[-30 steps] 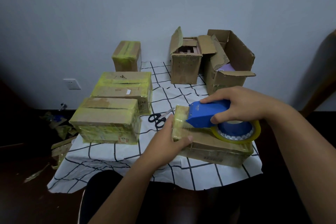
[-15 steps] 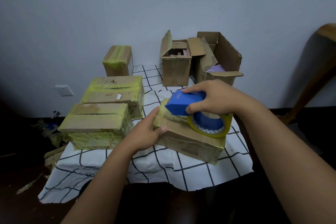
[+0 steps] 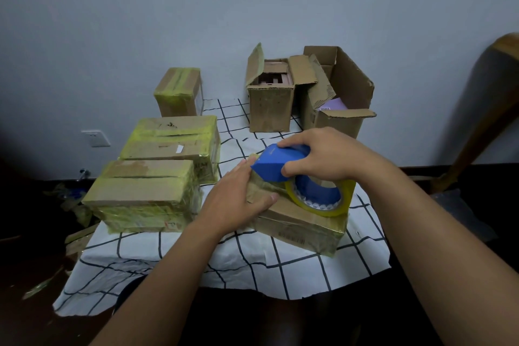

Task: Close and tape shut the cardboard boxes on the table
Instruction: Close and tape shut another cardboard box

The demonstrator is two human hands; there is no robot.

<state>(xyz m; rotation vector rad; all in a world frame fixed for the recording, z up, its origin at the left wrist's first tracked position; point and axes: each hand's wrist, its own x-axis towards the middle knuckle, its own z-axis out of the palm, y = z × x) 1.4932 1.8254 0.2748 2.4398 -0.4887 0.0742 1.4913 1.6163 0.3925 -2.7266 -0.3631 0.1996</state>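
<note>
Box (image 3: 297, 222) under work lies at the near right of the table (image 3: 252, 267), set at an angle on the checked cloth. Its flaps are down; its top and its right end carry glossy yellowish tape, and a printed code shows on the near side. Left hand (image 3: 238, 199) rests on the box's left end, fingers fairly straight along the top, thumb pressed on the near edge. Right hand (image 3: 323, 157) grips the blue dispenser (image 3: 280, 163), fingers curled over its body; the tape roll (image 3: 320, 196) sits against the box top. Three sealed boxes stand to the left: near box (image 3: 143, 194), middle box (image 3: 174, 140), and small box (image 3: 178, 93) at the wall, all wrapped in yellow tape. Two open boxes (image 3: 271, 95) (image 3: 337, 104) stand at the far side, touching, flaps raised.
</note>
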